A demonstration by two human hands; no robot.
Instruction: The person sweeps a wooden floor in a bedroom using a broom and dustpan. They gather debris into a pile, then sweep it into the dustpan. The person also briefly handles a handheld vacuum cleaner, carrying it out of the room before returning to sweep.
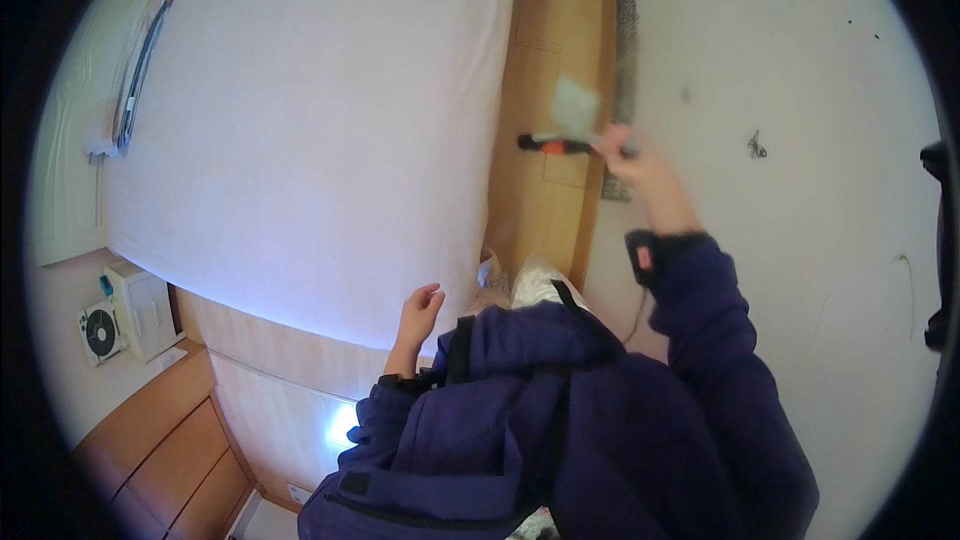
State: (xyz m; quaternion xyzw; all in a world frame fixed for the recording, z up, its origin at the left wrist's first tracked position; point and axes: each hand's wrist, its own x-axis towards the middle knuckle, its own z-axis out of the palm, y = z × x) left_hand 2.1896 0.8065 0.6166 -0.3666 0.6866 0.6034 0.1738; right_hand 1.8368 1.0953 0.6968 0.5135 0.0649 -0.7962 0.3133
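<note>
My right hand is shut on a black-and-orange handled tool, which is blurred, so its exact kind cannot be told. It is held roughly level over a narrow strip of wood floor between bed and wall. A blurred pale patch shows just beyond the tool; whether it is an object or a reflection is unclear. Near the bed's edge, my left hand holds nothing, its fingers loosely bent and the thumb apart. The bed carries a smooth, pale sheet.
A pale wall with butterfly decorations rises on the right, with a dark grey textured strip along its foot. At left are a folded stack, a white cabinet and a small fan. The wooden headboard is close behind.
</note>
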